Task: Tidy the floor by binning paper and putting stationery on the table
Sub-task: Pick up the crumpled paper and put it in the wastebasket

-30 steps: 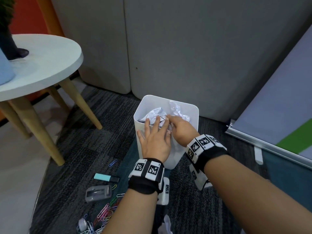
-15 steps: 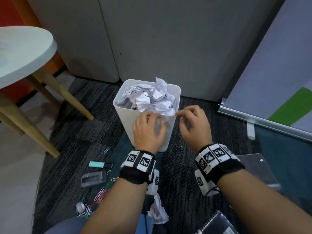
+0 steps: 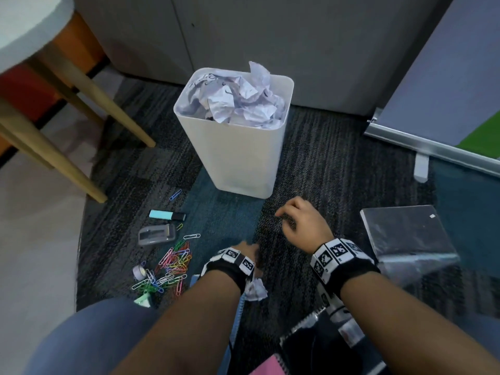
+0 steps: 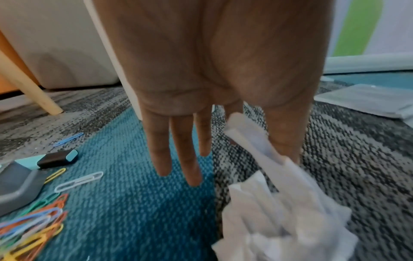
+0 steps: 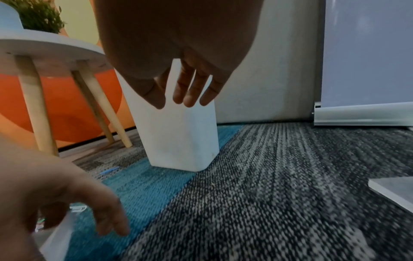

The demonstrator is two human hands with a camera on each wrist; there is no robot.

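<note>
1. Pinched between the thumb and a finger of the left hand (image 4: 214,74) is a crumpled paper ball (image 4: 283,208); the other three fingers (image 4: 185,159) hang straight down toward the carpet (image 4: 138,203). The ball hangs just above the floor, below the wrist.
2. Holding nothing, the right hand (image 3: 303,226) hovers over the carpet with its fingers loosely bent and slightly spread, near the front of the bin.
3. A white plastic bin (image 3: 240,152) stands upright on the carpet against a grey wall panel (image 3: 297,36). It is filled to the rim with crumpled paper (image 3: 238,101), and one piece pokes up above the back edge.
4. Scattered on the floor to the left of the bin are a mint highlighter (image 3: 166,215) with a dark cap, a grey stapler (image 3: 157,234) just beside it, and a heap of coloured paper clips (image 3: 170,266). A small roll of tape (image 3: 139,272) lies at the heap's left edge.
5. A clear plastic folder (image 3: 405,234) lies on the carpet to the right of the right hand.
6. A round white table (image 3: 29,25) on pale wooden legs stands at the far left, well apart from both hands.
</note>
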